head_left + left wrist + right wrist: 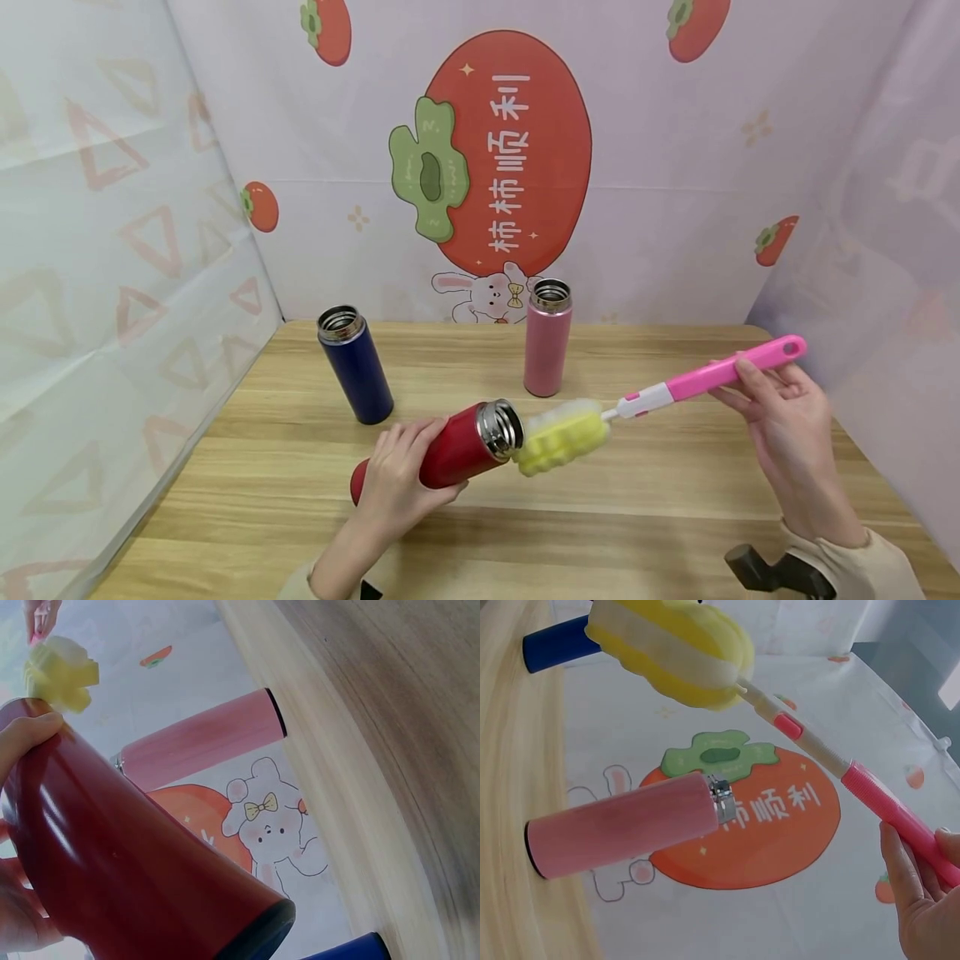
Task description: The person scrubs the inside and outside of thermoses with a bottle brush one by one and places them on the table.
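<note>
Table w/ blue btl, pink btl behind; L fingers round red btl, R fingers pinch brush.

A red steel-necked insulated bottle, uncapped, is gripped in the left hand at the lower centre of the head view, tilted over with its threaded mouth facing right and slightly up. Just beside the mouth is the yellow-and-white sponge head of a bottle brush; whether the two touch is unclear. The brush's white neck and bright pink handle, holed at the end, slant toward the right of the frame, pinched in the right hand.
</note>
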Demonstrator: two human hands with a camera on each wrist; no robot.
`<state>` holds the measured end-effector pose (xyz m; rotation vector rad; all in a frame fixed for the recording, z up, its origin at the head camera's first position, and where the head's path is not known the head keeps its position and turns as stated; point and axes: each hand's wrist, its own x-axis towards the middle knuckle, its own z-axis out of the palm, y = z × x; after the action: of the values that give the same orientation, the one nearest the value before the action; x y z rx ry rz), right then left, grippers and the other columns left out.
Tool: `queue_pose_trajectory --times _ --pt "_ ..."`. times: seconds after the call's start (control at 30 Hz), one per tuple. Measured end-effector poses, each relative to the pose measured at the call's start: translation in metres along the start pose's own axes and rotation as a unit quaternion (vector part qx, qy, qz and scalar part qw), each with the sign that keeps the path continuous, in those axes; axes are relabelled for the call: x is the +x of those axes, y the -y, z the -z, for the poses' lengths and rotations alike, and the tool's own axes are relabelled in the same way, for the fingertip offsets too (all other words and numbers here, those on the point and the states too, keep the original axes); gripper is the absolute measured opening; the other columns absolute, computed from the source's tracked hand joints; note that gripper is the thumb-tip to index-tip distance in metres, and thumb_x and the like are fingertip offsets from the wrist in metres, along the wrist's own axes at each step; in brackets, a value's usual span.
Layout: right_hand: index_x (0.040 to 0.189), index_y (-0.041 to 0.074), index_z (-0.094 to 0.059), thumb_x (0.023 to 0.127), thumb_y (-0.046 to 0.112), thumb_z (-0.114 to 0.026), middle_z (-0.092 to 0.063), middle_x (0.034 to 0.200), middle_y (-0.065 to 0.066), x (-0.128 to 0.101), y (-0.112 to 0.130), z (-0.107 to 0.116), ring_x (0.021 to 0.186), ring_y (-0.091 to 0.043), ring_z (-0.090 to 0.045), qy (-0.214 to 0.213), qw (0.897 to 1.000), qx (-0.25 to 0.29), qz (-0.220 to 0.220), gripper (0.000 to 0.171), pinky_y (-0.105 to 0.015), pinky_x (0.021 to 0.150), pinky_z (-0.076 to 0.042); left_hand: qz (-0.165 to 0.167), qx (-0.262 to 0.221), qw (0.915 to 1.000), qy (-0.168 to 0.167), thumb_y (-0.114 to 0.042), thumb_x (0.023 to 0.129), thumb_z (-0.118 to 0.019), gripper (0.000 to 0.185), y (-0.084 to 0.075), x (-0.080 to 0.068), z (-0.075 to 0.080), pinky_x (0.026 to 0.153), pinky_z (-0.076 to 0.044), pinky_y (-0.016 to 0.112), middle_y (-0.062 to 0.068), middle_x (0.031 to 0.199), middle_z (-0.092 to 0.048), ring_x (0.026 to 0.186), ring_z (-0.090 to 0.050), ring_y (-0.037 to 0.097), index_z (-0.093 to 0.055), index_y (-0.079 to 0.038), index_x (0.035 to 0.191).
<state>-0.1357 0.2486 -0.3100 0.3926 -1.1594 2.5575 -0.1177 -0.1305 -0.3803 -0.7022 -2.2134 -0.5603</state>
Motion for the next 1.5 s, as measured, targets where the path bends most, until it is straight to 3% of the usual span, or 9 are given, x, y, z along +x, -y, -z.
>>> queue_pose_trajectory --times 0.43,0.6,0.73,0.83,0.9,1.07,1.17,1.23,1.5 --pt "0.097 -0.010 -0.052 0.084 -0.011 -0.047 -0.065 0.085 -0.021 0.005 -0.004 -0.006 0.078 -0.026 -0.065 -0.036 0.999 0.009 0.027 0.014 -0.037 0.069 -0.047 -0.009 -0.013 0.9996 0.023 -0.030 0.046 -0.083 0.072 -0.004 -0.002 -0.003 0.067 -0.040 0.031 0.003 0.098 -0.059 0.081 -0.050 0.016 -0.056 -0.010 0.110" --pt "0.096 -0.012 -0.051 0.084 -0.012 -0.045 -0.064 0.084 -0.021 0.005 -0.005 -0.005 0.077 -0.028 -0.065 -0.045 0.998 0.031 0.041 0.013 -0.038 0.070 -0.046 0.038 -0.038 0.9982 0.029 -0.030 0.047 -0.084 0.074 -0.005 -0.002 -0.005 0.070 -0.042 0.033 0.002 0.098 -0.060 0.084 -0.051 0.015 -0.055 -0.010 0.112" --pt "0.095 -0.012 -0.051 0.085 -0.013 -0.044 -0.064 0.083 -0.022 0.004 -0.004 -0.002 0.077 -0.029 -0.064 -0.048 0.997 0.049 0.043 0.013 -0.039 0.070 -0.046 0.127 -0.100 0.9862 0.038 -0.027 0.050 -0.085 0.075 -0.007 -0.002 -0.006 0.070 -0.047 0.030 0.002 0.100 -0.059 0.088 -0.053 0.013 -0.052 -0.010 0.116" --pt "0.095 -0.012 -0.052 0.085 -0.013 -0.043 -0.064 0.083 -0.021 0.004 -0.003 0.000 0.078 -0.030 -0.064 -0.048 0.997 0.053 0.037 0.013 -0.039 0.069 -0.047 0.209 -0.172 0.9612 0.054 -0.025 0.055 -0.084 0.073 -0.009 0.000 -0.005 0.069 -0.049 0.029 0.001 0.103 -0.056 0.090 -0.053 0.013 -0.050 -0.012 0.119" --pt "0.095 -0.012 -0.052 0.085 -0.012 -0.044 -0.064 0.083 -0.021 0.003 -0.002 0.002 0.078 -0.029 -0.064 -0.049 0.997 0.050 0.032 0.013 -0.039 0.069 -0.047 0.266 -0.218 0.9366 0.068 -0.026 0.059 -0.082 0.072 -0.010 0.001 -0.004 0.068 -0.049 0.028 0.001 0.103 -0.055 0.088 -0.054 0.014 -0.048 -0.015 0.122" --pt "0.095 -0.011 -0.051 0.085 -0.012 -0.044 -0.064 0.083 -0.021 0.002 0.000 0.006 0.078 -0.029 -0.064 -0.054 0.997 0.055 0.017 0.012 -0.038 0.070 -0.048 0.380 -0.333 0.8574 0.096 -0.027 0.068 -0.076 0.076 -0.008 0.005 -0.002 0.072 -0.048 0.032 0.007 0.111 -0.055 0.091 -0.056 0.021 -0.036 -0.019 0.134" --pt "0.095 -0.010 -0.051 0.086 -0.011 -0.043 -0.064 0.084 -0.022 0.002 0.001 0.009 0.078 -0.029 -0.064 -0.052 0.997 0.061 0.008 0.012 -0.038 0.071 -0.048 0.410 -0.389 0.8188 0.101 -0.023 0.073 -0.072 0.078 -0.007 0.006 -0.003 0.075 -0.049 0.036 0.011 0.116 -0.053 0.097 -0.056 0.025 -0.028 -0.024 0.138" --pt "0.095 -0.011 -0.051 0.086 -0.010 -0.043 -0.064 0.084 -0.022 0.003 0.001 0.010 0.078 -0.028 -0.064 -0.050 0.997 0.062 0.001 0.012 -0.038 0.071 -0.048 0.416 -0.411 0.8047 0.104 -0.022 0.076 -0.069 0.078 -0.006 0.007 -0.003 0.075 -0.049 0.037 0.013 0.116 -0.053 0.098 -0.055 0.025 -0.024 -0.030 0.139" --pt "0.093 -0.010 -0.056 0.088 -0.007 -0.042 -0.064 0.084 -0.021 0.005 0.000 0.012 0.080 -0.027 -0.064 -0.043 0.996 0.073 -0.038 0.014 -0.037 0.072 -0.048 0.420 -0.466 0.7718 0.103 -0.021 0.084 -0.059 0.072 -0.005 0.012 -0.009 0.074 -0.049 0.038 0.019 0.114 -0.051 0.094 -0.056 0.025 -0.015 -0.043 0.137"
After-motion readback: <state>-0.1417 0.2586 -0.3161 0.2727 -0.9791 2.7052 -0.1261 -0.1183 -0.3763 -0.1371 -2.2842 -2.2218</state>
